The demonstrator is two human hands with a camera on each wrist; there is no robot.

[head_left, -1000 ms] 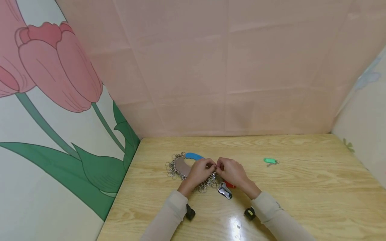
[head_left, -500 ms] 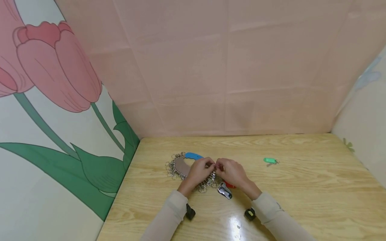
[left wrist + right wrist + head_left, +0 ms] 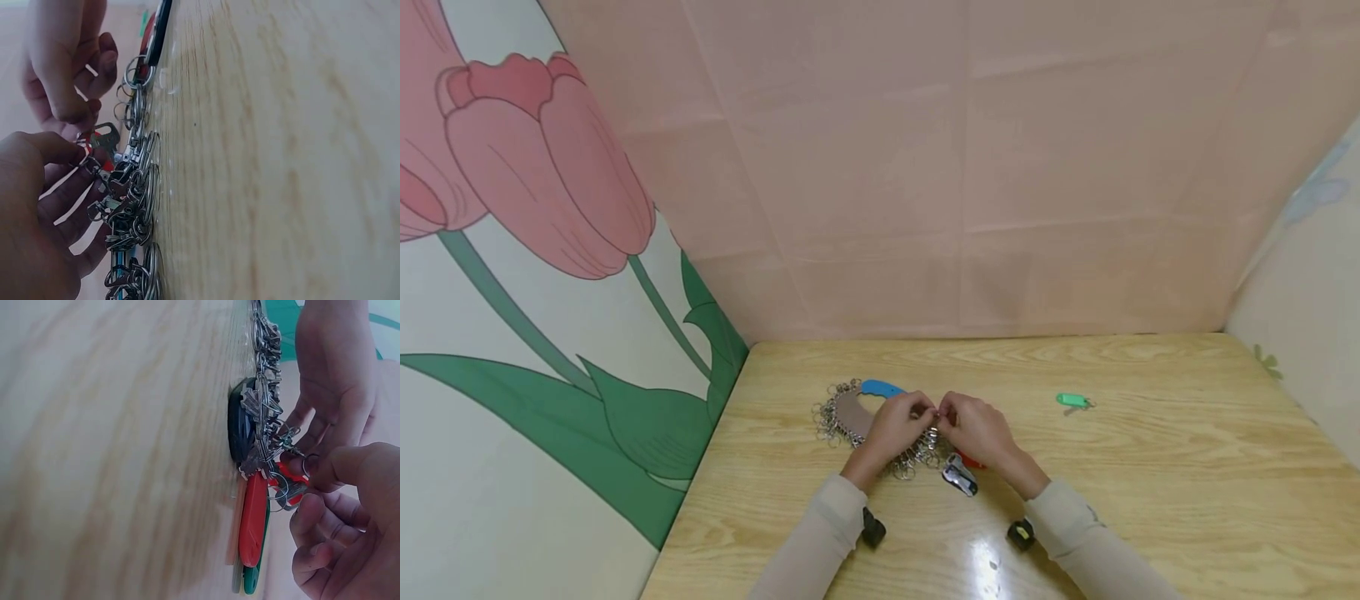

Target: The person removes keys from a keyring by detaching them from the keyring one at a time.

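Both hands meet at the right end of a brown curved holder (image 3: 853, 414) fringed with metal clasps and split rings. My left hand (image 3: 898, 423) pinches a small key ring (image 3: 309, 464), and the fingertips of my right hand (image 3: 976, 427) pinch the same ring from the other side. Beside their fingertips hangs a silver key (image 3: 107, 139) with a red tag (image 3: 294, 474) partly behind it. In the left wrist view, a row of clasps (image 3: 125, 187) runs just below the left fingers. The join between ring and key is partly hidden by fingers.
A black-and-silver key fob (image 3: 959, 477) lies in front of the hands, close to a red key tag (image 3: 253, 519) and a dark green tag (image 3: 250, 580). A blue curved piece (image 3: 882, 388) tops the holder. A green-tagged key (image 3: 1071, 400) lies farther right on the wooden table (image 3: 1187, 467).
The hands stay together over the holder, with only slight shifts of the right fingers. The other items on the table have kept their places.
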